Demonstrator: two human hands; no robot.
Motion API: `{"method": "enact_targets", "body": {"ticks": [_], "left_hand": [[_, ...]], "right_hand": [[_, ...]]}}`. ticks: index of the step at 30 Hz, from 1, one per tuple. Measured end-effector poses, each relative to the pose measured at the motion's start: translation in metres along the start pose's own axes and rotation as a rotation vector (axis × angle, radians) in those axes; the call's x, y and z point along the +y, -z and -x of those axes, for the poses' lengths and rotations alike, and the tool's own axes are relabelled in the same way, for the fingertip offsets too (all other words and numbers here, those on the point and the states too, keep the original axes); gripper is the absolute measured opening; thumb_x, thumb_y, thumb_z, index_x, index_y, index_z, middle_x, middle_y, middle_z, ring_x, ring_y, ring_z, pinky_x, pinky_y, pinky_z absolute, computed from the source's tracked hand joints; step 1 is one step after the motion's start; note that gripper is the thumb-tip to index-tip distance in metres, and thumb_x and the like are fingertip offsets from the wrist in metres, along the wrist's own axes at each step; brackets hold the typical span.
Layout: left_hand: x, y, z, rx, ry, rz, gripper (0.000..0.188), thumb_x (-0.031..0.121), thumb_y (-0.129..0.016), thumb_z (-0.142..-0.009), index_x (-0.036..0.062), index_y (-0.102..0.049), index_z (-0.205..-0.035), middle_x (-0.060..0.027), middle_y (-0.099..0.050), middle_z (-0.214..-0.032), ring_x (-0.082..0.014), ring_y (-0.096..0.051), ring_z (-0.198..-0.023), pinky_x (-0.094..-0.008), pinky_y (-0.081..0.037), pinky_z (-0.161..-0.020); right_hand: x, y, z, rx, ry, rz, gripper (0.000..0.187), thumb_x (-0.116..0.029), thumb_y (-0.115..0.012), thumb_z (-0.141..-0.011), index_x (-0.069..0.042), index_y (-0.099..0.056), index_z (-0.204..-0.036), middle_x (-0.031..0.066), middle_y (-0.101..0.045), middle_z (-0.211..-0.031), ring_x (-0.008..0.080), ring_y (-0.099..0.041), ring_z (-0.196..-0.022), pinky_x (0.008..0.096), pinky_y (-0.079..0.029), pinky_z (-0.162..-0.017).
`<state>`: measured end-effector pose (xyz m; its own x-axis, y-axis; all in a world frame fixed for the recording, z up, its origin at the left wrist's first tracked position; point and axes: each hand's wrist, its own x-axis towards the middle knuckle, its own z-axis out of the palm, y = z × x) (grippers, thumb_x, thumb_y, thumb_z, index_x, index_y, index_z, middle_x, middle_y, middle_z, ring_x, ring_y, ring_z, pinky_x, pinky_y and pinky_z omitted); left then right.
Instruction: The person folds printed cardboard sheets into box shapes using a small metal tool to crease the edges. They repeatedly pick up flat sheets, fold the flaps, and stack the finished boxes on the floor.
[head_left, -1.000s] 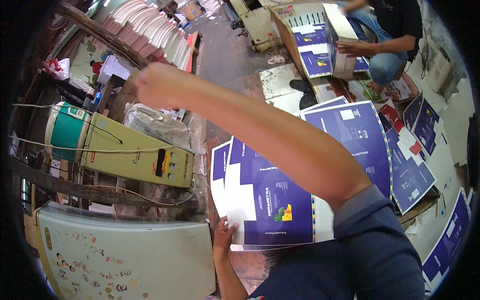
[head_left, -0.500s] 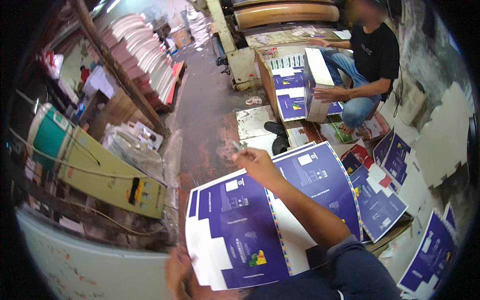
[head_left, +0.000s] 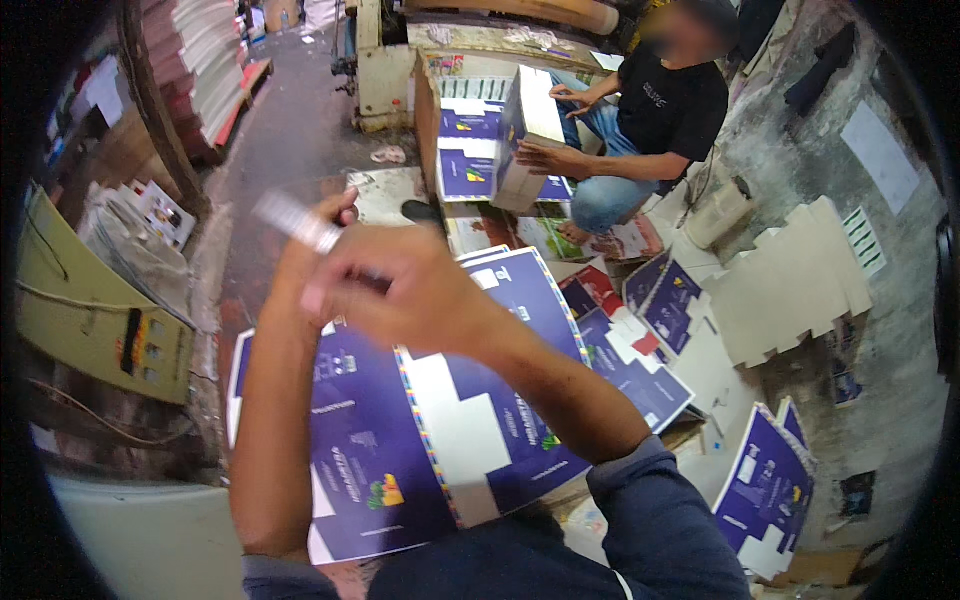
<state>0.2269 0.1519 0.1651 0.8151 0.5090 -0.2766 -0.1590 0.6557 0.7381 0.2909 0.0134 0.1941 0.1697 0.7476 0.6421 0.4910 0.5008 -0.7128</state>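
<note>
My right hand [head_left: 415, 290], smeared by motion, is raised over the printed sheets, its fingers closed. A small silvery-white strip [head_left: 297, 220] sticks out past its fingertips; blur hides its exact kind. My left hand [head_left: 338, 207] is just behind it, partly covered by the right hand, with only some fingertips showing. Whether the left fingers grip anything is hidden. Below both arms lies a stack of purple and white printed carton sheets [head_left: 365, 450] with stepped blocks and a coloured strip along the seam.
Across from me a person in a black shirt [head_left: 670, 105] crouches and holds an upright block of sheets [head_left: 522, 150]. More printed sheets [head_left: 640, 365] lie at the right, beside torn grey board [head_left: 790, 280]. A yellow-green metal cabinet [head_left: 100, 310] stands left.
My view has shifted right. My left hand has left the sheet's lower left edge and risen beside the right hand, which still holds the small strip.
</note>
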Motion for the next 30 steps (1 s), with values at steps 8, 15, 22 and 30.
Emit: {"method": "enact_targets", "body": {"ticks": [8,15,22,30], "left_hand": [[-0.040,0.001,0.010,0.012,-0.168,0.023,0.022,0.026,-0.064,-0.093,0.0136,-0.050,-0.081,0.0065,-0.041,-0.055,-0.0016,-0.034,-0.040,-0.0201,-0.026,-0.033],[-0.012,0.019,0.062,0.223,-0.091,-0.338,0.022,0.026,-0.064,-0.094,0.0076,-0.057,-0.083,0.0046,-0.046,-0.059,-0.0065,-0.040,-0.046,-0.0237,-0.033,-0.043],[0.004,-0.081,0.205,-0.544,-1.112,-1.025,0.023,0.011,-0.081,-0.070,0.0095,-0.059,-0.075,-0.0038,-0.054,-0.061,-0.0202,-0.052,-0.049,-0.0302,-0.041,-0.047],[-0.003,-0.111,0.213,-0.670,-1.684,-0.717,0.022,0.015,-0.075,-0.075,0.0171,-0.054,-0.081,0.0016,-0.054,-0.073,-0.0121,-0.049,-0.056,-0.0269,-0.033,-0.045]], "right_hand": [[0.003,-0.003,0.006,0.115,0.056,0.133,0.012,-0.014,-0.072,-0.086,-0.003,-0.068,-0.086,0.0078,-0.067,-0.080,0.0101,-0.060,-0.063,0.0267,-0.047,-0.056],[0.051,0.032,0.026,0.495,-0.379,0.231,0.026,-0.025,-0.069,-0.092,0.001,-0.068,-0.090,0.0018,-0.061,-0.067,0.0067,-0.052,-0.063,0.0258,-0.042,-0.056],[0.098,-0.046,0.119,0.283,-0.530,0.175,0.022,-0.022,-0.072,-0.089,0.000,-0.069,-0.088,0.0084,-0.066,-0.073,0.0129,-0.059,-0.060,0.0295,-0.046,-0.055],[0.084,-0.071,0.142,0.246,-0.523,0.148,0.016,-0.014,-0.071,-0.090,0.002,-0.068,-0.089,0.0047,-0.066,-0.076,0.0079,-0.058,-0.067,0.0237,-0.048,-0.060]]}}
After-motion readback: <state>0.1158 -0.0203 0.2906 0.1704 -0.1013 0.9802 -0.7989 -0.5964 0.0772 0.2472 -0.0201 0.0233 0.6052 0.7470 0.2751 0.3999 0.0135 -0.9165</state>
